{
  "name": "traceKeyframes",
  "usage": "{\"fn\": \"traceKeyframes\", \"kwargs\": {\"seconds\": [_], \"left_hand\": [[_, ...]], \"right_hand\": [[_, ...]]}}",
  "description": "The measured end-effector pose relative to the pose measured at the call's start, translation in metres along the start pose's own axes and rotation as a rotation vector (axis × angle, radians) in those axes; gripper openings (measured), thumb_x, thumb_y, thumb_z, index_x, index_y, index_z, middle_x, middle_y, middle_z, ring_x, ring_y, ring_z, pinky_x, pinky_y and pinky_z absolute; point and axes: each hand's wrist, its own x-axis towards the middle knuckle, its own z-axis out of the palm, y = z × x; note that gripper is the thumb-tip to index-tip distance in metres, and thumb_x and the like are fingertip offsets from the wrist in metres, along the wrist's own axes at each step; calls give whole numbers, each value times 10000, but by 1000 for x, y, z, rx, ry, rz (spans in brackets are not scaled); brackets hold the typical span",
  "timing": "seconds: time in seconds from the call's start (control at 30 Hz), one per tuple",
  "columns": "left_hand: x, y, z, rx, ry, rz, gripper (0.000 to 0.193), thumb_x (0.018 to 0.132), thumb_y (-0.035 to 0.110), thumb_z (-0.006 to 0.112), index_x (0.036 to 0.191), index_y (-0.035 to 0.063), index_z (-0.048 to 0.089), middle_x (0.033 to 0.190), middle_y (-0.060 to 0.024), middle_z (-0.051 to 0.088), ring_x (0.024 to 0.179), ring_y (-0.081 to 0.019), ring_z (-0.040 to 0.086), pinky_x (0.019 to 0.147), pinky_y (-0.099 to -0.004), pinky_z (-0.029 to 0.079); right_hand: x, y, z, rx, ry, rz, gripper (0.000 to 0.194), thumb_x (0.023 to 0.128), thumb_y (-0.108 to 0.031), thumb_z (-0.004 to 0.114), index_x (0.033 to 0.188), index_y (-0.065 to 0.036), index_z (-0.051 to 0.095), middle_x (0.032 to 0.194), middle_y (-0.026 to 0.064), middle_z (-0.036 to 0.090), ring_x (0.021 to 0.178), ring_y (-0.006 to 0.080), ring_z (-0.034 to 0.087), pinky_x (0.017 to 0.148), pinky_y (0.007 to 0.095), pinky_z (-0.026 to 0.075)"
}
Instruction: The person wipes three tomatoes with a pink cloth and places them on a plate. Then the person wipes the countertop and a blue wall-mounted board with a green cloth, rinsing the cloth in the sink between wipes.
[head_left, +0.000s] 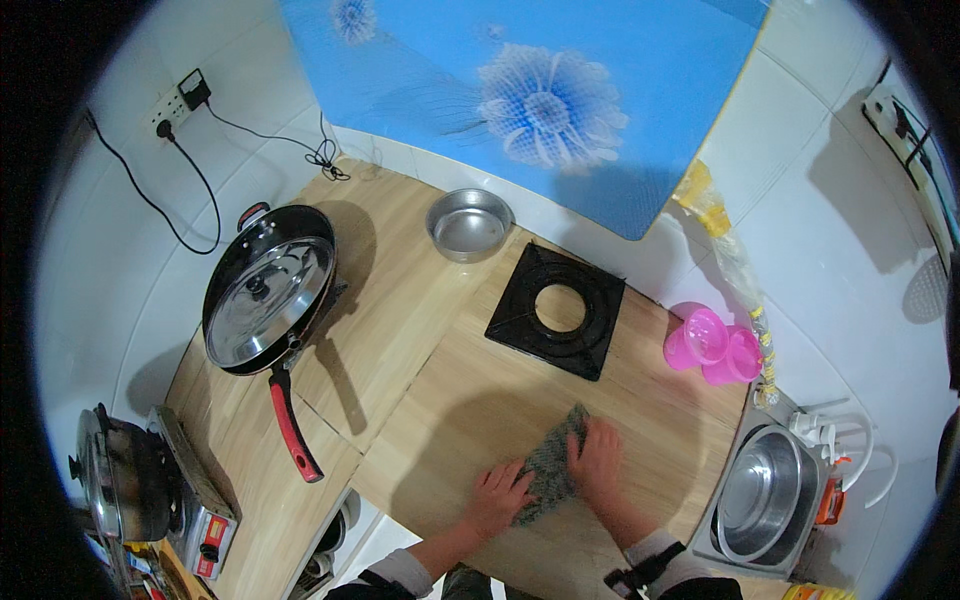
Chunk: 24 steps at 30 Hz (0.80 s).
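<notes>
A grey-green cloth (553, 471) lies spread on the wood-look countertop (420, 450). My left hand (496, 496) grips its left edge, with the fingertips over the fabric. At the upper right of the cloth, my right hand (598, 459) has hold of the other edge, the thumb resting on the fabric. Just beyond the cloth sits a black square burner stand (517, 330) with a round hole, through which the countertop shows.
A lidded frying pan (259, 300) points its red handle (294, 431) towards me on the left. Behind are a metal bowl (469, 225) and pink cups (697, 341). A sink (814, 517) holding a steel basin (759, 491) is right; a pot (127, 480) stands on a stove (199, 517) at lower left.
</notes>
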Motion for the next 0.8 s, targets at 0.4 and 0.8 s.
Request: {"fn": "traceKeyframes", "kwargs": {"seconds": [0.4, 0.8], "left_hand": [[-27, -49, -32, 200, -12, -340, 488, 809, 315, 585, 1220, 73, 484, 1116, -116, 506, 934, -256, 513, 755, -422, 405], [-125, -67, -73, -84, 188, -513, 358, 763, 223, 636, 1047, 36, 523, 1062, -116, 543, 1040, -310, 480, 868, -454, 363]], "right_hand": [[41, -109, 57, -112, 56, -295, 705, 819, -422, 545, 1292, 66, 359, 1337, 324, 294, 1257, 470, 250, 1039, 561, 170], [18, -146, 67, -16, 10, -669, 589, 781, -337, 597, 1246, -8, 450, 1277, 305, 373, 1195, 462, 331, 998, 569, 232]]}}
